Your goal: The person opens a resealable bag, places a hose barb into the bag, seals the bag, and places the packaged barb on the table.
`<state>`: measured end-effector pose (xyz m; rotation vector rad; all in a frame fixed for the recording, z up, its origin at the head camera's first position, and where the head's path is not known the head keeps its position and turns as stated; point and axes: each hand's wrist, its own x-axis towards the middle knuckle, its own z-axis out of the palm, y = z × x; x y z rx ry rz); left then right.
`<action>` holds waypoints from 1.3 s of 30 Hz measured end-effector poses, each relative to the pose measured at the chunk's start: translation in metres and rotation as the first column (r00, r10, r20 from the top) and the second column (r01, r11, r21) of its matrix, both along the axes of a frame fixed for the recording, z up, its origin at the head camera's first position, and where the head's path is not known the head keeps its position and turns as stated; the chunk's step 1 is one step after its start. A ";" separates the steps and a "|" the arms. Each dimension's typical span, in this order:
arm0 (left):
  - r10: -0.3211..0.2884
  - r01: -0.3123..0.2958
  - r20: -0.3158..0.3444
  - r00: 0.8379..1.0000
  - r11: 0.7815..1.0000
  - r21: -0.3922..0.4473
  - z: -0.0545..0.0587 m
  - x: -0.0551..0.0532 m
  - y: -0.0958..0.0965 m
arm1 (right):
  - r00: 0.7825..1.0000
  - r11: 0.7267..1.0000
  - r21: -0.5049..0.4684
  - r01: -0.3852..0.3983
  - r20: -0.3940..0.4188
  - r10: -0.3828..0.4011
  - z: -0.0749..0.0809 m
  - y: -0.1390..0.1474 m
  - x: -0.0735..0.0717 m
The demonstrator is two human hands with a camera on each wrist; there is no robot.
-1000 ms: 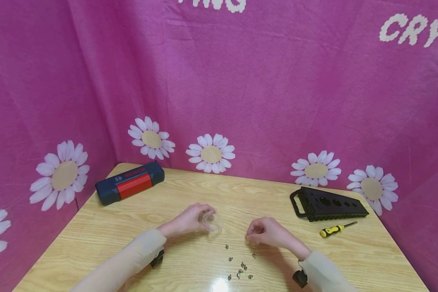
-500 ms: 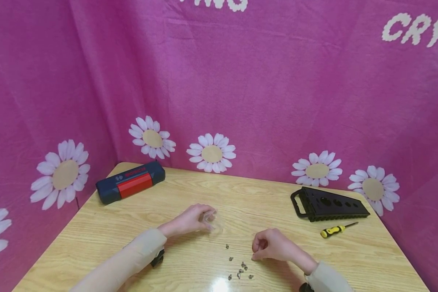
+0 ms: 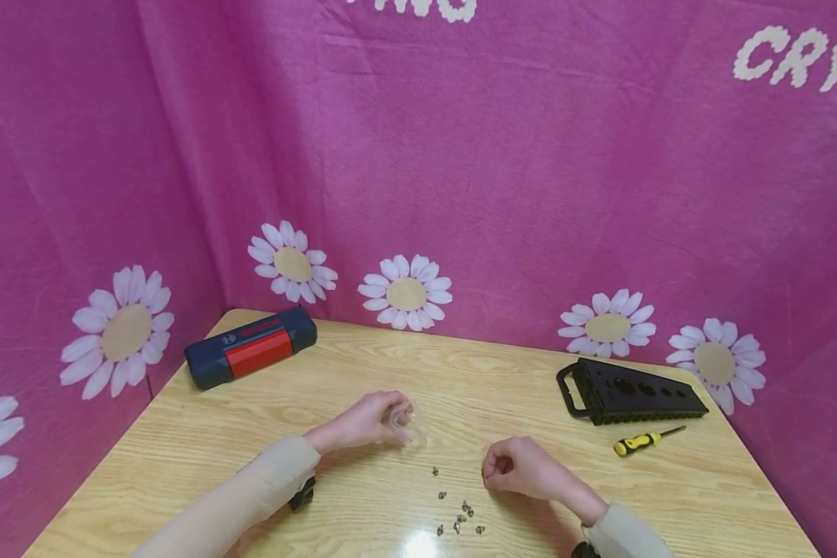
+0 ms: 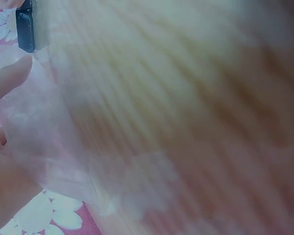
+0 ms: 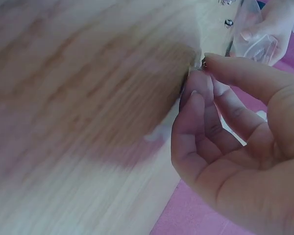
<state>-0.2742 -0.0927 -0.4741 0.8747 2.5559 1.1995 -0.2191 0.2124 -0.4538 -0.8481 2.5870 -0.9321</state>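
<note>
My left hand [image 3: 371, 418] grips a clear plastic bag [image 3: 411, 428] above the middle of the table, its mouth turned to the right. In the left wrist view the thin film of the bag [image 4: 39, 122] stretches past the thumb. At the right of the small screws [image 3: 461, 518], my right hand [image 3: 525, 470] is low at the tabletop. In the right wrist view its thumb and forefinger pinch a small metal screw [image 5: 204, 63], mostly covered by the fingertips. Several more such screws lie loose on the wood between the two hands, toward the near edge.
On the wooden table [image 3: 390, 364], a dark blue and red Bosch case [image 3: 251, 347] stands at the back left. A black holder with holes and a handle [image 3: 631, 391] lies back right, with a yellow-black screwdriver [image 3: 645, 440] before it. Pink cloth [image 3: 460, 155] hangs behind.
My right hand has come nearer and slightly right, down to the screw that lay at the right of the group, and now pinches it. The left hand and bag have stayed in place.
</note>
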 end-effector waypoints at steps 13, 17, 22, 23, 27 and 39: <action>-0.010 0.009 0.020 1.000 1.000 0.015 -0.002 -0.001 0.000 | 0.999 0.997 -0.052 0.048 0.012 -0.048 0.008 -0.003 -0.009; -0.002 0.002 0.024 1.000 1.000 0.011 -0.002 -0.001 0.001 | 0.999 0.994 -0.102 0.035 0.000 -0.035 0.010 -0.007 -0.016; -0.003 0.003 0.035 0.999 1.000 0.017 -0.001 0.000 0.001 | 0.996 0.990 -0.132 0.042 -0.072 -0.051 0.013 -0.014 -0.026; -0.003 0.003 0.037 0.999 1.000 0.018 -0.001 0.000 0.002 | 0.996 0.988 -0.144 0.048 -0.073 -0.059 0.014 -0.017 -0.028; -0.002 0.001 0.048 0.999 1.000 0.026 -0.001 -0.001 0.003 | 0.990 0.982 -0.168 0.082 -0.097 -0.099 0.018 -0.028 -0.035; 0.022 -0.023 0.070 0.997 1.000 0.009 -0.003 -0.002 0.004 | 0.985 0.988 -0.156 0.010 -0.169 -0.037 0.028 -0.067 -0.050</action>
